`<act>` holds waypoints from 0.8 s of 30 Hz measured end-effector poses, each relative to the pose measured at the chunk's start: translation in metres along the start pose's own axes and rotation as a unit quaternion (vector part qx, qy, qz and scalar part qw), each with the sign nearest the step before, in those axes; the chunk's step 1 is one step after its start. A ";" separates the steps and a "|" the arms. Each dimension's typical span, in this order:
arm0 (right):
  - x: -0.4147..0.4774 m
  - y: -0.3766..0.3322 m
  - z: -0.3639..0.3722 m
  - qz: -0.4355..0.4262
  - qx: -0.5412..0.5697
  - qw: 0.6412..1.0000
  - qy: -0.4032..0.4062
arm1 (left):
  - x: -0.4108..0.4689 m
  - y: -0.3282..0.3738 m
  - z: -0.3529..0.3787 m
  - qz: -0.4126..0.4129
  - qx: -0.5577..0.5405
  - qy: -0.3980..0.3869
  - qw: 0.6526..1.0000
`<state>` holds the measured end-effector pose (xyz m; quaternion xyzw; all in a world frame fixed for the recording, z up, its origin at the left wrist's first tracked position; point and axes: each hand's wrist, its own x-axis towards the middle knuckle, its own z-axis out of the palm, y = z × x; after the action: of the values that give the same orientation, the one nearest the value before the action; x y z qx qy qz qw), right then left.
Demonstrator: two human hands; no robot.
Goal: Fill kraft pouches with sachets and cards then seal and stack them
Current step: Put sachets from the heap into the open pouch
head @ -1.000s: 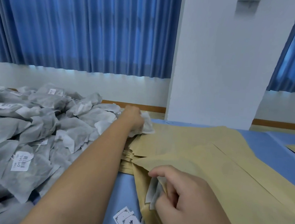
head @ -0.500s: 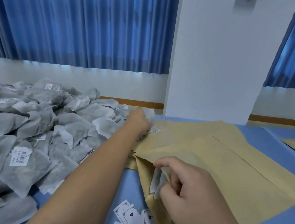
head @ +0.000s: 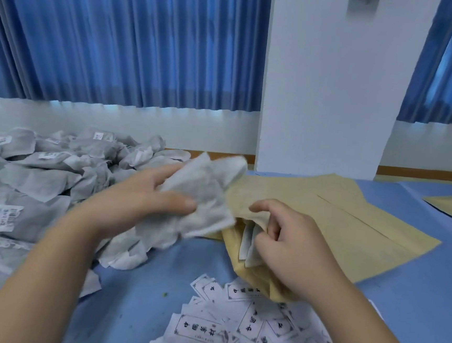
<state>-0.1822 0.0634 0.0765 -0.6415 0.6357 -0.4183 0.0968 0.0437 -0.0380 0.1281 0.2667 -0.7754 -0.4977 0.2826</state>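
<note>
My left hand [head: 146, 197] grips a grey fabric sachet [head: 201, 193], held just left of the mouth of a kraft pouch [head: 331, 230]. The pouch lies flat on the blue table. My right hand [head: 290, 240] pinches the pouch's upper lip and holds the mouth apart. Inside the mouth show the white edges of inserted items [head: 248, 244]. A big heap of grey sachets [head: 41, 177] covers the left of the table. Printed white cards [head: 232, 330] lie fanned out near the front edge.
A white pillar [head: 333, 85] and blue curtains stand behind the table. More kraft pouches lie under the one I hold, and another kraft sheet [head: 451, 204] sits at the far right. Bare blue tabletop [head: 414, 291] shows at the right.
My left hand has lifted a sachet from the far end of the heap and brought it back toward the pouch mouth. My right hand still holds the mouth apart. The view has tilted down.
</note>
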 end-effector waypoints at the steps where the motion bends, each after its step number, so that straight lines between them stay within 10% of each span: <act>1: 0.001 0.000 -0.001 0.002 0.006 1.000 0.004 | -0.014 0.003 -0.002 -0.021 -0.021 -0.064 0.998; 24: 0.007 0.007 -0.008 -0.017 0.109 0.993 0.051 | 0.003 -0.013 0.044 -0.075 0.102 -0.128 0.984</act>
<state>-0.1938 0.0590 0.0805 -0.6157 0.5793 -0.5189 0.1268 0.0120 -0.0174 0.1017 0.2860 -0.8298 -0.4655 0.1140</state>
